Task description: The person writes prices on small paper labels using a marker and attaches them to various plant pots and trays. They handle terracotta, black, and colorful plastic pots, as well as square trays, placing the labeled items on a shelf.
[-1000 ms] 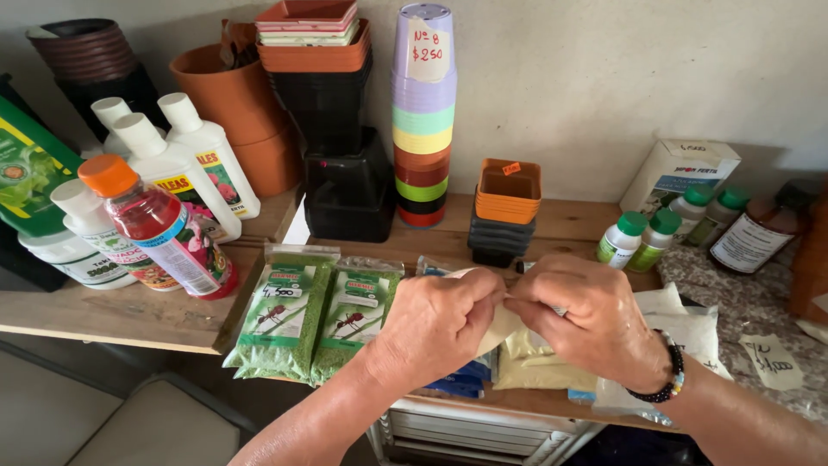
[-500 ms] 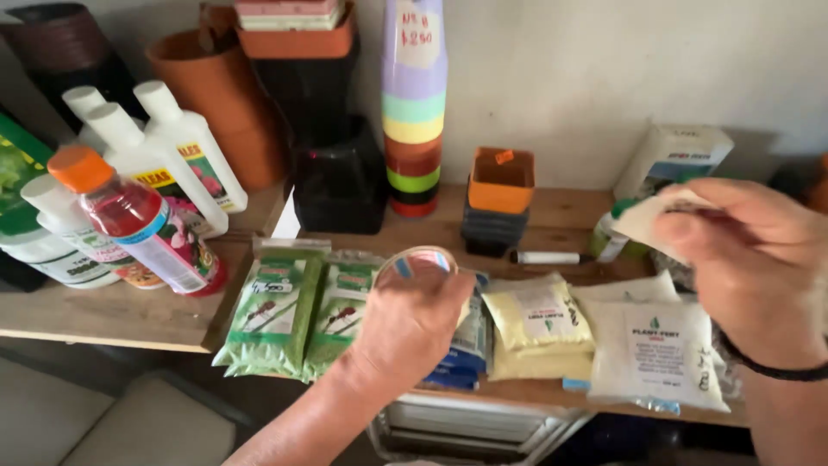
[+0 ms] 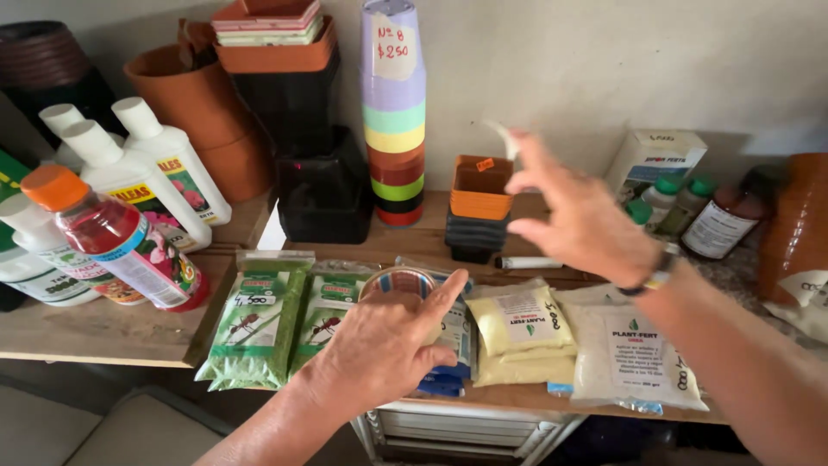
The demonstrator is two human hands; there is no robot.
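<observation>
The left hand (image 3: 379, 349) sits low in the middle of the frame, its fingers (image 3: 448, 289) curled loosely around a roll of tape (image 3: 398, 282), the forefinger laid along the roll's right side; the roll rests at the bench (image 3: 103, 324) front, on top of the packets. The right hand (image 3: 580, 220) is raised in the upper middle right, pinching a small pale strip (image 3: 503, 138) between thumb and forefinger, the other fingers spread. The strip looks like torn tape: very light, limp and probably sticky, so it likely wants holding by one end with the tips only, or it may fold onto itself. The roll seems light and stiff, a ring best taken across its rim. Just left of the roll lie two green packets (image 3: 250, 324), and right of it a yellow bag (image 3: 517, 332) and a white bag (image 3: 634, 354), all soft and likely to slide underfoot of the roll. A marker (image 3: 528, 261) lies behind them, near a small stack of orange and black square pots (image 3: 479, 207). Further back stands a tall stack of coloured cups (image 3: 393, 112), which could topple if knocked by the raised hand. At the left are white bottles (image 3: 164, 173) and a red bottle (image 3: 116, 237); at the right a box (image 3: 655, 164) and small green-capped bottles (image 3: 681, 203).
</observation>
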